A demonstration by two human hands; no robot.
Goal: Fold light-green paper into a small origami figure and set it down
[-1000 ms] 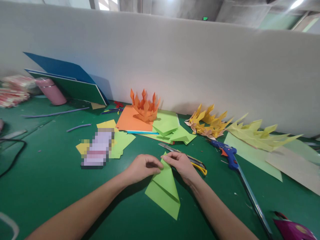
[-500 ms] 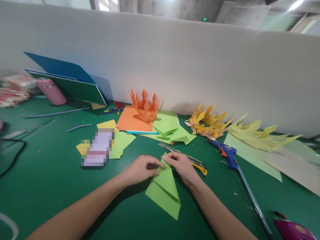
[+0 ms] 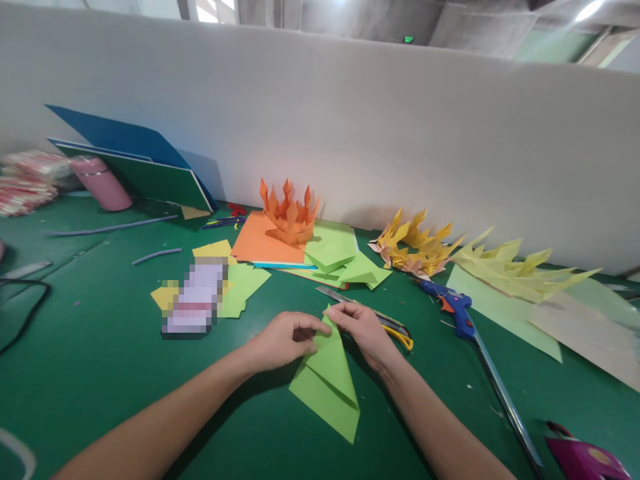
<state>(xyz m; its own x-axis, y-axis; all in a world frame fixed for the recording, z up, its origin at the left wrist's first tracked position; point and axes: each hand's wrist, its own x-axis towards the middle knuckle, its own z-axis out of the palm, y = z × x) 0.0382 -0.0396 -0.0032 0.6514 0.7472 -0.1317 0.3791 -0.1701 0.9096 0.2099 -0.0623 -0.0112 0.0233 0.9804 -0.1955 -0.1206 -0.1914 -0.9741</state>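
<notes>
A folded sheet of light-green paper [image 3: 327, 387] is held between my two hands, its narrow tip pointing away from me and its wide end toward me. My left hand [image 3: 290, 340] grips the paper's left edge near the top, thumb below and fingers curled over. At the tip, my right hand [image 3: 361, 330] pinches the paper between thumb and fingers. Just behind my right hand lies a yellow utility knife [image 3: 397, 331], partly hidden by it, its blade toward the upper left.
A blue glue gun [image 3: 463, 313] with a long clear glue stick lies right. Behind are an orange paper crown [image 3: 290, 217], green paper pieces [image 3: 333, 245], a yellow paper crown [image 3: 420, 243] and a pale-yellow one [image 3: 515, 267]. A blurred-out flat object [image 3: 197, 297] and pink bottle [image 3: 103, 183] are left.
Almost nothing differs. Both hands keep their hold on the green paper, and the whole view has shifted very slightly.
</notes>
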